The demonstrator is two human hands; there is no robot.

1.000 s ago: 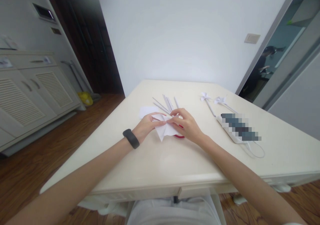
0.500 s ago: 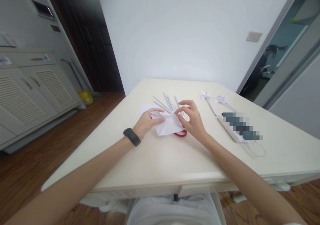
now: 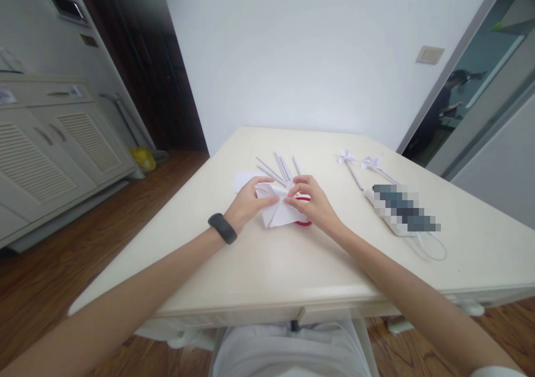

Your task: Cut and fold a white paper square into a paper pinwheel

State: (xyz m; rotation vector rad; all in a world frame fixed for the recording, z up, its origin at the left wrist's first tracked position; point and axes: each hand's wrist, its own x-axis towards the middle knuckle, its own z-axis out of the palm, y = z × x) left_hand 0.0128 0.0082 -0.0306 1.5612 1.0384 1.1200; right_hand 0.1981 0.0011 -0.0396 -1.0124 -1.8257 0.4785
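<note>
Your left hand and right hand pinch the folded paper between closed fingertips; it lies on the table, sticks just beyond your fingers.

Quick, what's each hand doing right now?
Left hand: pinching the folded white paper.
Right hand: pinching the same paper's centre.

White paper (red scissors beneath).
</note>
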